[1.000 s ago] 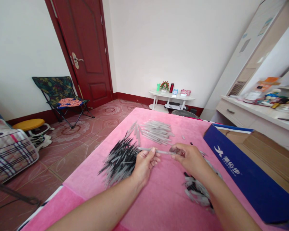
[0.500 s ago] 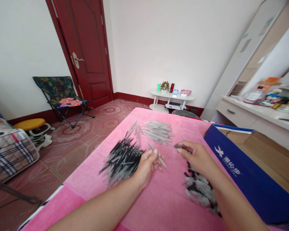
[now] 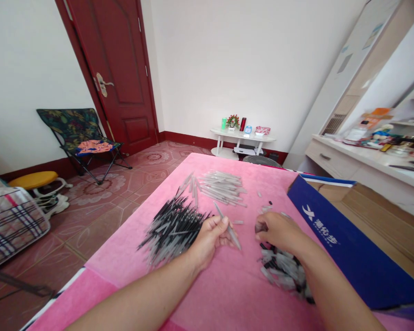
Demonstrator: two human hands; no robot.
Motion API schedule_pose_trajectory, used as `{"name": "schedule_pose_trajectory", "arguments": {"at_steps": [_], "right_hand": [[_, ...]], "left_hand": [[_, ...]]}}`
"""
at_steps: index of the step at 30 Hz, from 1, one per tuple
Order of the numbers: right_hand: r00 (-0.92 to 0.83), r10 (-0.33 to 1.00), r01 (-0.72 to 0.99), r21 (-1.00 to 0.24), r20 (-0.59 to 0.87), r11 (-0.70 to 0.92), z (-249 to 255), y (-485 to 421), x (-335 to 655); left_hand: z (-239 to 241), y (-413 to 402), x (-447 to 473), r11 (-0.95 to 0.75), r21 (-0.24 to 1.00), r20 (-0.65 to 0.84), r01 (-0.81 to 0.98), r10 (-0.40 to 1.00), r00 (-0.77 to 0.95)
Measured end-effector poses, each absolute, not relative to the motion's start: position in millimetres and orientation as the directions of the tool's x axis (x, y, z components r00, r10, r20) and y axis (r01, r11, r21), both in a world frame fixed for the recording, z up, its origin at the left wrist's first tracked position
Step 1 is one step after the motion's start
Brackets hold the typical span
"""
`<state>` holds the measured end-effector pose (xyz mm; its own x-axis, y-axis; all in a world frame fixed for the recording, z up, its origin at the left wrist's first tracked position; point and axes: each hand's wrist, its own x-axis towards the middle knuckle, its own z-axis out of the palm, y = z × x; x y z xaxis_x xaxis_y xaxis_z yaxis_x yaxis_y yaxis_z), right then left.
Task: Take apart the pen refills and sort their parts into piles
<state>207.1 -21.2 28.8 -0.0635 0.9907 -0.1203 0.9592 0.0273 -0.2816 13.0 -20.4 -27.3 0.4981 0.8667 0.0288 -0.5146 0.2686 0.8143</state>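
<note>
My left hand (image 3: 209, 236) is closed around a thin grey pen barrel (image 3: 227, 226) that slants across my fingers, tip pointing away. It rests beside a heap of black and grey pen refills (image 3: 172, 225) on the pink cloth (image 3: 227, 294). My right hand (image 3: 276, 230) hovers with fingers curled over a small pile of black and grey pen parts (image 3: 284, 271); what its fingers pinch is too small to make out. A neat bunch of clear grey barrels (image 3: 222, 186) lies farther back.
An open blue cardboard box (image 3: 334, 243) stands at the right of the table. Beyond the table's far edge are a white low table (image 3: 243, 138), a folding chair (image 3: 79, 133), a yellow stool (image 3: 32, 179) and a red door (image 3: 117, 69).
My hands have parted: the right one let go of the barrel's end and dropped toward the small parts pile. The left keeps the barrel, now tilted.
</note>
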Motion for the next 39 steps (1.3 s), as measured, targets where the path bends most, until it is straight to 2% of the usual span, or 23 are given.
{"name": "schedule_pose_trajectory", "arguments": {"at_steps": [2, 3, 6, 8, 10, 12, 14, 17, 21, 25, 30, 33, 39], "right_hand": [[0.012, 0.987, 0.996, -0.084, -0.16, -0.026, 33.7, -27.0, 207.4], [0.035, 0.986, 0.999, -0.023, -0.162, -0.04, 34.4, -29.0, 206.5], [0.058, 0.984, 0.998, 0.027, -0.167, -0.054, 30.6, -29.9, 203.3], [0.017, 0.986, 0.996, -0.089, -0.167, -0.032, 27.4, -27.1, 202.7], [-0.07, 0.989, 0.928, -0.373, -0.127, 0.017, 27.4, -23.7, 202.9], [-0.132, 0.987, 0.704, -0.71, -0.093, 0.027, 30.9, -21.5, 202.4], [-0.155, 0.981, 0.397, -0.916, -0.119, -0.048, 36.0, -21.5, 200.7], [-0.208, 0.965, 0.047, -0.987, -0.159, -0.152, 40.6, -23.5, 197.0], [-0.201, 0.967, -0.173, -0.966, -0.154, -0.19, 37.1, -23.3, 193.2], [-0.186, 0.972, -0.233, -0.955, -0.142, -0.184, 32.8, -21.9, 190.7], [-0.219, 0.962, -0.229, -0.949, -0.166, -0.216, 31.0, -22.0, 190.6], [-0.205, 0.965, -0.178, -0.962, -0.167, -0.204, 28.8, -21.7, 189.7], [-0.118, 0.99, -0.006, -0.997, -0.076, -0.077, 28.8, -22.8, 180.9]], "left_hand": [[-27.6, -20.8, 13.3, 0.258, 0.82, 0.034, -0.511, 0.869, 0.493], [-27.5, -20.9, 13.3, 0.255, 0.821, 0.034, -0.51, 0.871, 0.491], [-26.4, -21.6, 13.1, 0.258, 0.82, 0.029, -0.512, 0.873, 0.486], [-25.7, -21.9, 12.9, 0.263, 0.81, 0.03, -0.524, 0.874, 0.486], [-25.8, -21.5, 12.7, 0.271, 0.791, 0.031, -0.549, 0.878, 0.478], [-26.8, -20.0, 12.5, 0.28, 0.762, 0.023, -0.583, 0.889, 0.458], [-27.8, -17.6, 12.5, 0.285, 0.732, 0.009, -0.619, 0.904, 0.427], [-28.3, -14.7, 12.5, 0.28, 0.705, -0.01, -0.651, 0.922, 0.386], [-26.8, -14.8, 12.3, 0.267, 0.703, -0.018, -0.659, 0.934, 0.358], [-25.2, -15.9, 11.8, 0.262, 0.699, -0.025, -0.665, 0.939, 0.343], [-24.3, -15.2, 11.4, 0.238, 0.688, -0.01, -0.686, 0.948, 0.319], [-25.0, -14.4, 11.2, 0.216, 0.679, -0.002, -0.702, 0.956, 0.293], [-27.5, -10.7, 10.1, 0.161, 0.679, -0.018, -0.716, 0.979, 0.204]]}}
